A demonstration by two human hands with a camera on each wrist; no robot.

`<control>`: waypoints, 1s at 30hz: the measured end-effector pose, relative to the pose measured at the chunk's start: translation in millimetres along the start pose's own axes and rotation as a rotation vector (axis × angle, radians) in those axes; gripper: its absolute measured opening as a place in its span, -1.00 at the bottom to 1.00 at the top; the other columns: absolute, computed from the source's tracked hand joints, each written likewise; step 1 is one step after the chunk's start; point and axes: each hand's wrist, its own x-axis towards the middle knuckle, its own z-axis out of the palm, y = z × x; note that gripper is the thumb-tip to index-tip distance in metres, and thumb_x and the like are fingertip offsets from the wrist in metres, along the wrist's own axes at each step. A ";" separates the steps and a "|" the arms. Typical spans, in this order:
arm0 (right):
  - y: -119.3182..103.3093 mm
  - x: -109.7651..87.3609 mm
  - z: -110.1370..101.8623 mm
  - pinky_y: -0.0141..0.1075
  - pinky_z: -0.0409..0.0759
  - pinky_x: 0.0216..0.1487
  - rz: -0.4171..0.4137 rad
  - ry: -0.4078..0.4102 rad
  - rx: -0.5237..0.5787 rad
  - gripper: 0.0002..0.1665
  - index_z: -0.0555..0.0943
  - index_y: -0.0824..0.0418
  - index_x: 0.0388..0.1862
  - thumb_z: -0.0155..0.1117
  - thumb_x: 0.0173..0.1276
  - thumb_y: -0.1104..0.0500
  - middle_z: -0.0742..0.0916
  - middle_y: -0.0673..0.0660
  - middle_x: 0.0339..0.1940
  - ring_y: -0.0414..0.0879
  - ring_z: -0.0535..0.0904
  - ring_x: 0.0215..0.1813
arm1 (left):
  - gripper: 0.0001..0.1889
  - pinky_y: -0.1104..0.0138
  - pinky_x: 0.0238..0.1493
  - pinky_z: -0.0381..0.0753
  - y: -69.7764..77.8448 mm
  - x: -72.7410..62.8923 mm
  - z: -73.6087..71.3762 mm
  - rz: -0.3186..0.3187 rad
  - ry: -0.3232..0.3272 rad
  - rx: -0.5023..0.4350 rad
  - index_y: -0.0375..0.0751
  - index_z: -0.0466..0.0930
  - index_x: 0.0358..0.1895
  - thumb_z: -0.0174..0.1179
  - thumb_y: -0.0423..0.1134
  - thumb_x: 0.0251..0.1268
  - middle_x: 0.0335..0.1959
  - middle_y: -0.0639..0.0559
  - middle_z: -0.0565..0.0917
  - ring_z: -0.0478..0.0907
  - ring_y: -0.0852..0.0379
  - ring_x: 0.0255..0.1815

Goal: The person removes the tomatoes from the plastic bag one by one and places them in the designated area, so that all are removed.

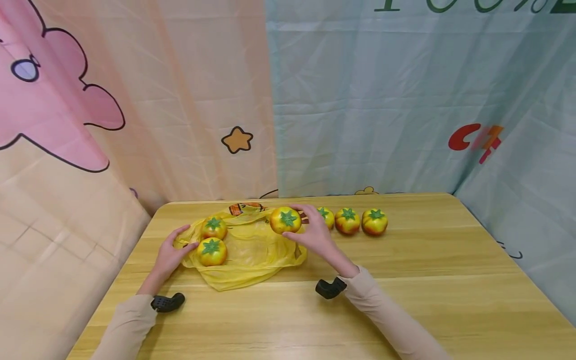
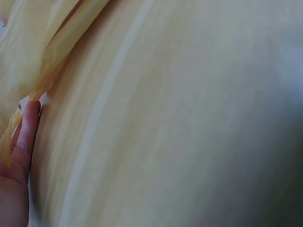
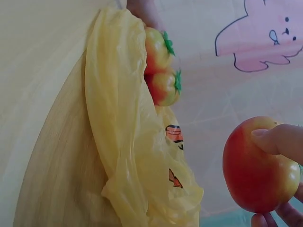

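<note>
My right hand (image 1: 318, 234) pinches a persimmon (image 1: 285, 220); I should lower it gently, my left hand (image 1: 170, 254) spread beside the plastic bag (image 1: 249, 245).

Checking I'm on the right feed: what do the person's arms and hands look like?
The left hand and right hand are ungloved. The left sleeve and right sleeve are plain beige, ending near the wrist. The left device and right device at the wrists are black and curved.

This looks like a curtained booth, with cartoon-printed cloth (image 1: 315, 110) hung around a wood-grain table (image 1: 450, 285).
</note>
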 end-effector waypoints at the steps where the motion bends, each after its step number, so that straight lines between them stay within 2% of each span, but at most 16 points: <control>1: 1.2 -1.1 -2.3 -0.06 0.63 0.02 0.003 0.003 0.000 -0.21 0.50 0.22 0.22 0.59 -0.05 0.21 0.57 0.20 0.11 0.04 0.53 0.01 | -0.26 -0.21 0.45 -0.02 -0.2 0.1 0.2 0.001 0.000 0.000 -0.31 0.13 0.44 0.24 -0.11 0.30 0.48 -0.38 0.11 -0.04 -0.33 0.51; 9: 11.0 -10.7 -20.9 -0.09 0.65 -0.01 0.029 0.013 -0.014 -0.23 0.52 0.16 0.20 0.59 -0.05 0.19 0.58 0.18 0.11 0.02 0.52 0.00 | -0.28 -0.22 0.44 0.00 -0.6 0.4 1.4 0.012 0.008 0.010 -0.33 0.15 0.43 0.24 -0.15 0.30 0.46 -0.41 0.13 -0.01 -0.36 0.49; 21: 25.7 -25.6 -43.0 -0.05 0.64 -0.02 0.001 0.047 -0.069 -0.22 0.52 0.25 0.19 0.61 -0.09 0.24 0.59 0.24 0.11 0.06 0.55 -0.04 | -0.28 -0.22 0.45 -0.02 1.5 -0.6 0.5 0.010 0.016 0.017 -0.34 0.15 0.43 0.23 -0.15 0.30 0.46 -0.40 0.13 -0.02 -0.36 0.49; 30: 39.6 -38.4 -56.9 -0.08 0.63 -0.03 0.024 0.047 -0.109 -0.22 0.52 0.23 0.18 0.61 -0.08 0.18 0.60 0.21 0.05 -0.01 0.53 -0.06 | -0.27 -0.21 0.46 -0.02 3.0 -1.1 0.3 -0.009 0.001 0.017 -0.31 0.11 0.45 0.21 -0.13 0.32 0.48 -0.39 0.09 -0.04 -0.35 0.50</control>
